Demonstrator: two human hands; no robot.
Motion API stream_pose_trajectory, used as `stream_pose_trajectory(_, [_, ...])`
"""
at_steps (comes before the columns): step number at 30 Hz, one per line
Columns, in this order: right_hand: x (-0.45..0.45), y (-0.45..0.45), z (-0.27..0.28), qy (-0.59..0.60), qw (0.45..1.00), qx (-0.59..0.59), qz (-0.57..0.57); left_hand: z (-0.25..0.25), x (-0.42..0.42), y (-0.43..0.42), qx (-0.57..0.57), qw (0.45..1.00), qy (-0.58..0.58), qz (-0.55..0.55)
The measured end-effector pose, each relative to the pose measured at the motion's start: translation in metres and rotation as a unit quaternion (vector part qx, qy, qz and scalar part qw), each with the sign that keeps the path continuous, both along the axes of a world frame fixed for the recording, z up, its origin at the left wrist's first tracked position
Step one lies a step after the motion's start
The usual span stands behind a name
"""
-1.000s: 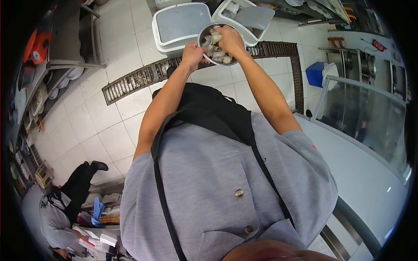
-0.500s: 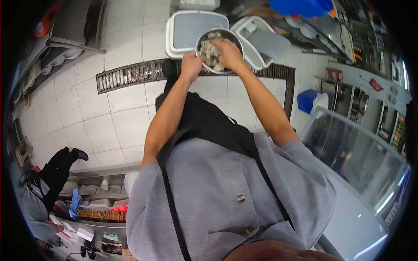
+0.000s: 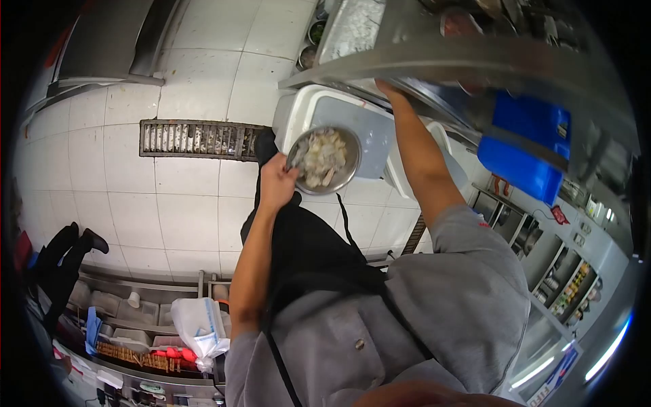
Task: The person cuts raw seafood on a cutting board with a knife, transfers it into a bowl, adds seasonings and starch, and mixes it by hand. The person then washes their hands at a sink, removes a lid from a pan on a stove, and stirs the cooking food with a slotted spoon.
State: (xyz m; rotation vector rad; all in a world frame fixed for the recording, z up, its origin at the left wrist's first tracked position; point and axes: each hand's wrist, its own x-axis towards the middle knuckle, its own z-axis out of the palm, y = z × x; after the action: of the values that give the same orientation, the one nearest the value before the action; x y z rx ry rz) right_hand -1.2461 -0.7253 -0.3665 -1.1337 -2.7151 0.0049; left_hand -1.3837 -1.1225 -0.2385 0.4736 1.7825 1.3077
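Observation:
My left hand [image 3: 277, 182] grips the near-left rim of a round metal bowl [image 3: 354, 154] and holds it tilted toward me. Pale, wet pieces [image 3: 321, 156] that look like raw seafood lie inside, covering much of the bottom. Stretched forward, my right hand [image 3: 388, 87] is at the edge of a steel counter [image 3: 434, 68]. Its fingers are hidden there, so what they touch does not show. Beneath the bowl stands a white tub with a grey lid [image 3: 373, 136].
A blue container [image 3: 522, 146] sits at the counter on the right. A floor drain grate [image 3: 196, 139] runs along the tiles. Behind me to the left are a worktop with a white plastic bag [image 3: 200, 325] and another person's dark-clad legs [image 3: 64, 254]. Shelves [image 3: 563, 271] line the far right.
My right hand has left the pieces in the bowl and reached forward to the counter. My left hand has kept the bowl, now lower in view. The view has turned and shifted.

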Motion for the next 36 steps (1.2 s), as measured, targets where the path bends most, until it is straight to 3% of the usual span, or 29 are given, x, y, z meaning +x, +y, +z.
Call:
stream_pose_trajectory(1, [-0.001,0.021,-0.037,-0.019,0.995,0.085,0.038,-0.006,-0.002,-0.006,-0.004,1.0,0.0,0.003])
stream_pose_trajectory(2, [-0.002,0.037,-0.069,0.068,0.988,-0.138,-0.031,-0.014,-0.006,-0.015,-0.007,1.0,-0.016,0.012])
stream_pose_trajectory(4, [-0.016,0.043,-0.078,0.147,0.918,-0.352,-0.103,-0.016,-0.005,-0.025,-0.012,0.999,-0.036,0.019])
stream_pose_trajectory(6, [-0.078,0.034,-0.032,-0.14,0.933,-0.31,-0.117,-0.013,-0.008,-0.027,-0.033,0.987,-0.139,0.07])
stream_pose_trajectory(7, [-0.099,0.038,-0.018,-0.139,0.933,-0.312,-0.115,-0.011,-0.008,-0.026,-0.035,0.987,-0.137,0.072])
stream_pose_trajectory(9, [-0.13,0.043,-0.012,0.069,0.993,-0.094,-0.036,-0.007,-0.01,-0.025,-0.026,0.987,-0.135,0.088])
stream_pose_trajectory(10, [-0.149,0.045,-0.018,0.074,0.992,-0.1,-0.035,-0.011,-0.009,-0.027,-0.011,0.989,-0.114,0.092])
stream_pose_trajectory(12, [-0.173,0.055,-0.04,0.248,0.899,-0.355,-0.071,-0.009,-0.01,-0.028,-0.018,0.99,-0.101,0.096])
stream_pose_trajectory(15, [-0.162,0.031,-0.024,0.13,0.939,-0.303,-0.092,-0.006,-0.002,-0.029,-0.008,0.987,-0.116,0.107])
stream_pose_trajectory(17, [-0.138,0.016,-0.03,0.123,0.949,-0.286,-0.054,0.001,-0.001,-0.027,-0.02,0.983,-0.136,0.12])
stream_pose_trajectory(18, [-0.118,0.019,-0.048,0.105,0.926,-0.361,0.046,0.0,0.0,-0.028,-0.02,0.983,-0.136,0.119])
stream_pose_trajectory(20, [-0.103,0.012,-0.055,0.087,0.888,-0.429,0.144,-0.001,0.0,-0.028,-0.035,0.978,-0.17,0.114])
stream_pose_trajectory(21, [-0.098,0.006,-0.057,0.118,0.774,-0.616,0.079,0.001,0.001,-0.026,-0.035,0.979,-0.168,0.112])
stream_pose_trajectory(22, [-0.096,0.002,-0.06,0.145,0.62,-0.771,0.013,0.003,0.002,-0.023,-0.032,0.979,-0.171,0.105])
stream_pose_trajectory(23, [-0.099,0.0,-0.057,0.15,0.618,-0.771,0.014,0.006,0.002,-0.022,-0.031,0.98,-0.172,0.097])
stream_pose_trajectory(25, [-0.106,0.0,-0.049,0.019,0.754,-0.655,0.049,-0.001,0.008,-0.026,-0.039,0.978,-0.184,0.092])
stream_pose_trajectory(26, [-0.104,0.001,-0.047,0.002,0.788,-0.614,0.054,-0.003,0.011,-0.027,-0.045,0.975,-0.201,0.089])
stream_pose_trajectory(28, [-0.096,0.005,-0.039,0.088,0.795,-0.6,0.02,-0.007,0.014,-0.028,-0.049,0.974,-0.203,0.085])
stream_pose_trajectory(30, [-0.086,0.008,-0.022,0.245,0.737,-0.627,-0.058,-0.006,0.017,-0.026,-0.054,0.973,-0.208,0.082])
stream_pose_trajectory(33, [-0.064,0.002,0.015,0.475,0.55,-0.657,-0.199,-0.006,0.018,-0.02,-0.063,0.973,-0.211,0.065])
stream_pose_trajectory(35, [-0.039,-0.014,0.045,0.543,0.45,-0.659,-0.262,-0.011,0.024,-0.009,-0.067,0.978,-0.186,0.063])
stream_pose_trajectory(36, [-0.022,-0.026,0.057,0.537,0.429,-0.671,-0.277,-0.01,0.027,-0.003,-0.058,0.978,-0.193,0.06])
